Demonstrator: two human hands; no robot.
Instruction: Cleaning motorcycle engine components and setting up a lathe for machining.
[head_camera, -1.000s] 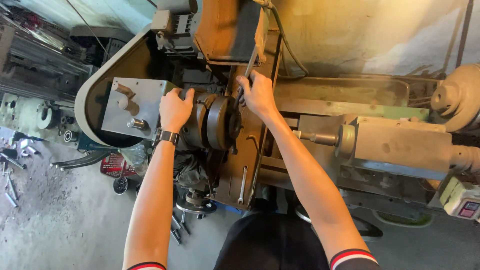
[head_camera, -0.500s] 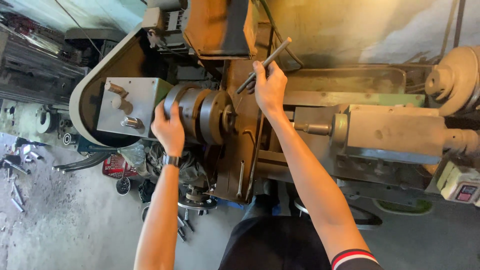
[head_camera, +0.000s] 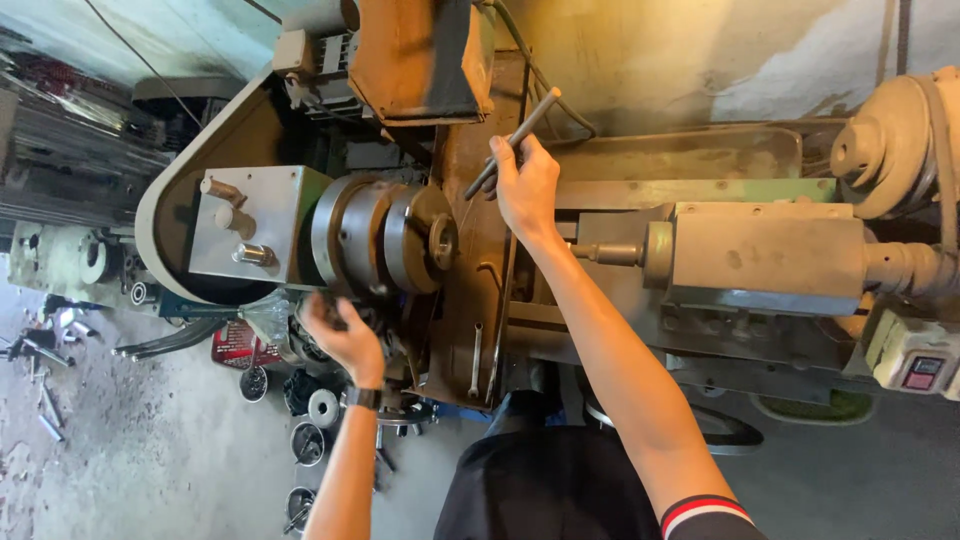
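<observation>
Within 1 second our left hand (head_camera: 345, 335) has dropped from the face of the round grey steel lathe chuck (head_camera: 375, 235) to just below its lower edge, fingers curled but grasping nothing we can make out. Our right hand (head_camera: 525, 185) has drawn the long dark steel T-handled chuck key (head_camera: 512, 143) up out of the chuck and grips it clenched, just right of the chuck. By our judgement, the tightening turn is over.
</observation>
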